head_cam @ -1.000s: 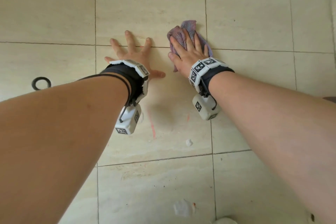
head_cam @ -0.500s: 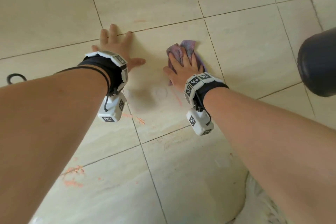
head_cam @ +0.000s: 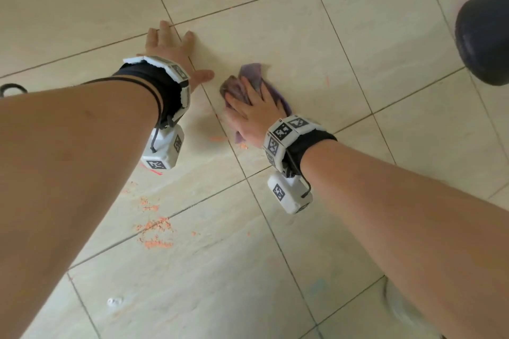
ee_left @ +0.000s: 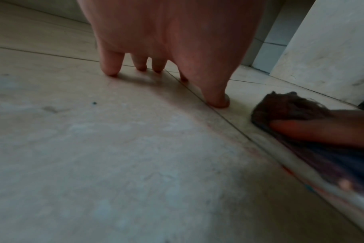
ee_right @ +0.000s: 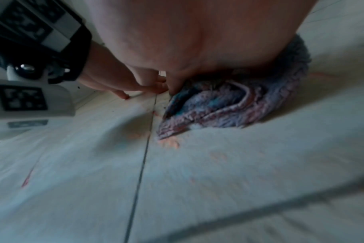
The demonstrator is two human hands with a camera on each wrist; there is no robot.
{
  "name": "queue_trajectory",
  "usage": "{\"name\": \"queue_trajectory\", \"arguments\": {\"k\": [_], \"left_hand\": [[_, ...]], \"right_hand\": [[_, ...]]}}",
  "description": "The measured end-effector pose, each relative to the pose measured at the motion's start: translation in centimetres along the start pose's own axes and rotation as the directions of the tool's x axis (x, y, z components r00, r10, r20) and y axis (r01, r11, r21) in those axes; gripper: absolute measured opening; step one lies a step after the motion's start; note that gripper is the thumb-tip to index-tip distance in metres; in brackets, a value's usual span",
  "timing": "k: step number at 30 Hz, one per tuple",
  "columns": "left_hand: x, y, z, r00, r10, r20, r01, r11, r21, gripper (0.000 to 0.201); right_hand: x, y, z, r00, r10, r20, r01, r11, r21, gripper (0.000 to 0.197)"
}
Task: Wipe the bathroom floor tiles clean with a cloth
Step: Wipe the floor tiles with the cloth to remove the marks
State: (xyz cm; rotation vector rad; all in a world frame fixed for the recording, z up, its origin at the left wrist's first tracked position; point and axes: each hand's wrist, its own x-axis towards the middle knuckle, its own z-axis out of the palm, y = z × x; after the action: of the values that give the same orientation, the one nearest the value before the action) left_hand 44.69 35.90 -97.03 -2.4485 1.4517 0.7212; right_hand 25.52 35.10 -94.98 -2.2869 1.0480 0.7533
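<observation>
A crumpled purple cloth [head_cam: 254, 74] lies on the beige floor tiles [head_cam: 316, 44], and my right hand [head_cam: 252, 107] presses flat on it with straight fingers. In the right wrist view the cloth [ee_right: 229, 105] bunches under the palm, beside a grout line and an orange smear [ee_right: 169, 143]. My left hand [head_cam: 173, 47] is spread flat on the tile just left of the cloth, bearing weight. From the left wrist, its fingertips [ee_left: 111, 69] touch the floor and the cloth [ee_left: 285, 103] shows at the right.
Orange stains [head_cam: 154, 231] spot the tiles near my left forearm, with a red streak [head_cam: 153, 171] under the wrist camera. A dark rounded object [head_cam: 484, 36] stands at the upper right. A black ring [head_cam: 11, 88] lies at the left edge. A pale wall base [ee_left: 326, 46] rises beyond.
My right hand has dragged the cloth toward me and leftward, closer to the left hand. The view has swung, bringing orange stains and the dark object into sight.
</observation>
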Motion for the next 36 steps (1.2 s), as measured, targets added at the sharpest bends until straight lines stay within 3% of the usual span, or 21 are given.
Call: {"name": "queue_trajectory", "arguments": {"k": [6,10,15,20,25,28,32,36], "left_hand": [[-1.0,0.4,0.1,1.0,-0.014,-0.007,0.015,1.0,0.023,0.086],[-1.3,0.6,0.1,1.0,-0.015,-0.014,0.016,1.0,0.021,0.084],[-1.3,0.2,0.5,0.999,-0.003,-0.042,0.003,1.0,-0.003,0.082],[-1.8,-0.4,0.7,1.0,0.007,-0.022,-0.007,1.0,0.014,0.078],[-2.9,-2.2,1.0,1.0,0.021,-0.009,-0.021,1.0,-0.011,0.072],[-3.4,-3.6,1.0,1.0,-0.006,0.004,0.006,0.999,-0.051,0.07],[-3.9,-5.4,0.8,0.999,-0.047,0.013,0.048,0.996,-0.075,0.07],[-3.9,-6.0,0.8,0.998,-0.059,0.028,0.062,0.993,-0.1,0.071]], "right_hand": [[-5.6,4.8,3.6,0.999,0.038,-0.017,-0.039,0.997,-0.071,0.057],[-4.1,6.5,1.4,0.992,0.122,0.04,-0.116,0.985,-0.127,0.06],[0.4,2.7,-0.1,0.976,0.216,-0.038,-0.215,0.976,0.037,0.062],[-1.7,-0.8,3.0,1.0,-0.007,0.006,0.008,0.999,-0.036,0.063],[-4.6,0.5,4.6,0.996,-0.088,0.017,0.089,0.984,-0.154,0.062],[-3.0,1.4,2.8,1.0,-0.031,-0.005,0.03,0.99,-0.137,0.06],[1.1,-1.5,0.4,0.993,0.106,-0.04,-0.107,0.994,-0.015,0.062],[2.4,-6.2,0.9,0.999,0.03,-0.025,-0.031,0.999,-0.034,0.064]]}}
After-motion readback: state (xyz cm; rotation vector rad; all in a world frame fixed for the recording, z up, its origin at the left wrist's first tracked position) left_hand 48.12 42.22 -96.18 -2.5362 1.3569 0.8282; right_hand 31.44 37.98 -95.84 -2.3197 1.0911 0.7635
